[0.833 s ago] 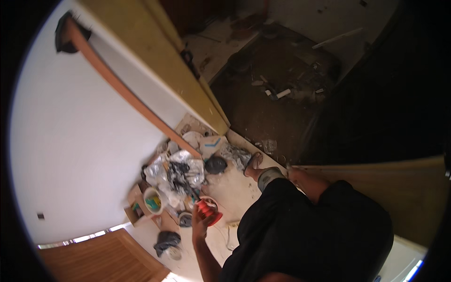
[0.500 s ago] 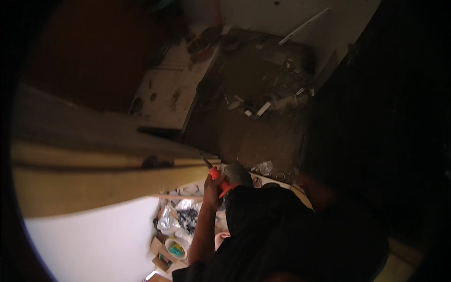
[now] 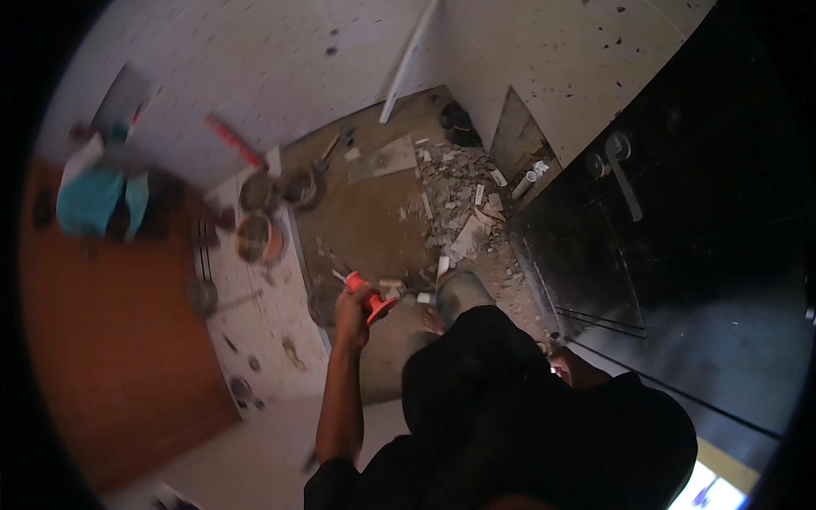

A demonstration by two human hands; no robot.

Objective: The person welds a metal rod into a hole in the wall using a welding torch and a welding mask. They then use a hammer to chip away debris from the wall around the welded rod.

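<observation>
My left hand point(image 3: 351, 314), out in front of my body, is wrapped around a chisel point(image 3: 365, 297) with a bright orange-red grip and hand guard. The chisel's pale metal end points away to the upper left, above the stripped brown floor point(image 3: 365, 229). By the dark sleeve on the right, my right hand point(image 3: 580, 367) appears closed, with a small bright spot beside its fingers. What it holds is too small and half hidden to name. My bare foot point(image 3: 432, 320) and grey trouser leg point(image 3: 463, 291) show below the chisel.
Broken tile rubble point(image 3: 463, 195) lies along the right of the floor, near a dark door point(image 3: 680, 229) with a metal handle. Bowls and an orange bucket point(image 3: 259, 238) stand on pale tiles at left. A person in teal point(image 3: 102, 204) crouches at far left. A white strip point(image 3: 408, 64) leans on the wall.
My view has swung from the lit doorway and yellow frame toward the room, which looks brighter. My left hand, still gripping the chisel, is now over the stripped floor.
</observation>
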